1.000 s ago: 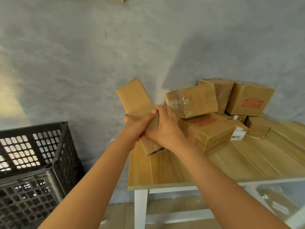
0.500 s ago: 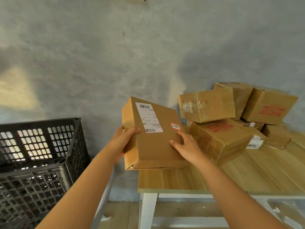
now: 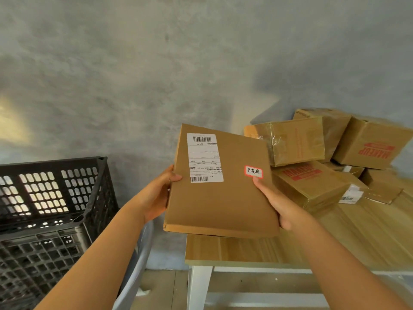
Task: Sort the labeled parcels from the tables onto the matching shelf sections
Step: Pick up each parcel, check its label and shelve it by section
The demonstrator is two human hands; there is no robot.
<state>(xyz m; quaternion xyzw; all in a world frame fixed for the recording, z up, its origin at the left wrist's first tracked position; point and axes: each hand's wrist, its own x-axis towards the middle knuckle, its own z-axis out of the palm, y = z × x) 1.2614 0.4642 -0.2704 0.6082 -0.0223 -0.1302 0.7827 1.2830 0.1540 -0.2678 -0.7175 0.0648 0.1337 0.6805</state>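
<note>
**Flat parcel held up over the near corner of the wooden surface**

Both hands grip a flat brown cardboard parcel [image 3: 221, 193] in the air, above the near left corner of the light wood-grain surface [image 3: 335, 238]. The left hand [image 3: 156, 195] clasps its left edge, thumb on the top face and fingers hidden beneath. The right hand [image 3: 281, 204] holds the right edge, thumb tip just below a small red-bordered sticker [image 3: 253, 171] with handwritten characters. A white shipping label [image 3: 204, 157] with barcodes covers the upper left of the parcel's face.

Below, the surface stands on white legs [image 3: 199, 287] over a pale floor. To the left sit stacked black perforated plastic crates [image 3: 49, 209], with a pale curved object between them and the surface; what it is cannot be told.

Farther back, on the right of the surface, a heap of brown cardboard boxes [image 3: 312, 166] lies jumbled, some wrapped in clear tape, two printed in red, one reading "MAKEUP" upside down. A small white-labelled packet [image 3: 350, 195] rests among them. Behind everything rises a mottled grey plaster wall [image 3: 178, 63], with a warm patch of light at its left.
</note>
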